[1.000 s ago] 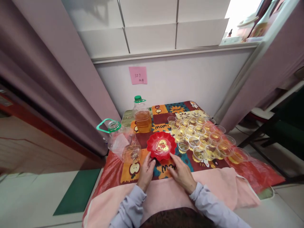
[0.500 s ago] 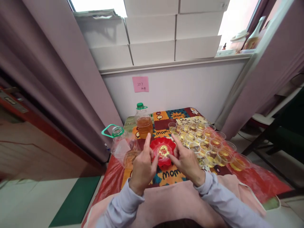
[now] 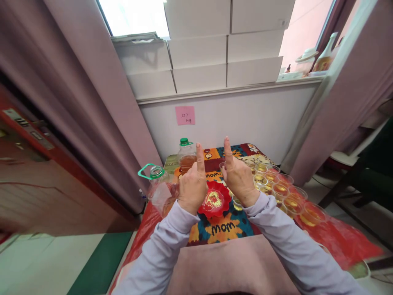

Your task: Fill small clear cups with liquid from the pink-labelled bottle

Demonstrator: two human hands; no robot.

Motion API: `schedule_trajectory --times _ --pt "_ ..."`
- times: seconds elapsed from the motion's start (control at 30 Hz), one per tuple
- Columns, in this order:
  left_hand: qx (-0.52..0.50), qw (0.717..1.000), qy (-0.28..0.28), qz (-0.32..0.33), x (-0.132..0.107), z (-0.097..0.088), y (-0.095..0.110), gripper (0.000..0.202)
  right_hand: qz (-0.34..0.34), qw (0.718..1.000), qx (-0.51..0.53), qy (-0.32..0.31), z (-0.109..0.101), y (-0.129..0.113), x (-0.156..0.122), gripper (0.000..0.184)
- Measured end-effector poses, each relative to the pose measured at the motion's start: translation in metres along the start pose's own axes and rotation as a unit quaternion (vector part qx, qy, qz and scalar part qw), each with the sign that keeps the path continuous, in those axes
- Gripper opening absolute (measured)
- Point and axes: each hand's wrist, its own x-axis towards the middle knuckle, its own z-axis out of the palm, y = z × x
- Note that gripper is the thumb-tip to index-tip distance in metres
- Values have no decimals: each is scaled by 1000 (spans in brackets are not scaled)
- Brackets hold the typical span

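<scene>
My left hand [image 3: 193,186] is raised over the left side of a red scalloped dish [image 3: 224,205], its index finger stretched upward and the other fingers curled. Opposite it, my right hand [image 3: 241,182] points its index finger up the same way, above the nearest cups. Neither hand holds anything. The dish lies on a patterned cloth and has a gold print in its middle. Many clear plastic cups [image 3: 293,203] with yellow liquid stand to the right, some hidden by my right hand. A green-capped bottle [image 3: 186,162] of amber liquid stands behind my left hand.
An uncapped clear jug [image 3: 161,192] with a green handle stands at the table's left edge. A pink note [image 3: 185,115] is on the wall below stacked white boxes [image 3: 199,78]. Red plastic sheeting [image 3: 346,233] hangs at the table's right. A pink cloth [image 3: 224,266] lies closest to me.
Both hands have risen from the sides of the red dish, and their index fingers now point up higher. The view has tilted slightly upward.
</scene>
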Motion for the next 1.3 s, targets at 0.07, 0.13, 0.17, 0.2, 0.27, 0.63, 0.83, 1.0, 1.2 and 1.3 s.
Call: schedule_trajectory --times 0.07,0.13,0.17,0.2,0.27,0.63,0.83,1.0,1.2,1.3 --pt "7 1000 0 -2 1 1 1 101 -1 1000 -5 1 -2 1 3 87" --pt "4 1000 5 -2 0 0 1 101 -3 1000 -5 5 -4 2 3 86" --pt "1 1000 7 -3 0 0 2 101 -4 1000 -5 8 -5 3 3 86" --pt "-2 1000 7 -6 0 -1 2 102 -5 1000 -6 14 -5 3 2 87" --pt "-6 1000 3 -16 0 -2 2 104 -6 999 -12 30 -5 3 0 88" --pt "11 1000 1 -16 -3 -5 1 112 -4 1000 -6 12 -6 0 -4 84" --pt "23 998 -34 -42 -4 -10 1 115 5 1000 -28 12 -6 0 -5 89" --pt "28 997 -47 -45 -5 -11 1 116 2 1000 -19 16 -5 0 -6 90" --pt "12 999 -19 -40 -3 -11 1 109 -2 999 22 43 -3 2 -4 86" --pt "-15 1000 -15 -15 -17 -1 -5 96 -35 994 84 65 0 0 -20 78"
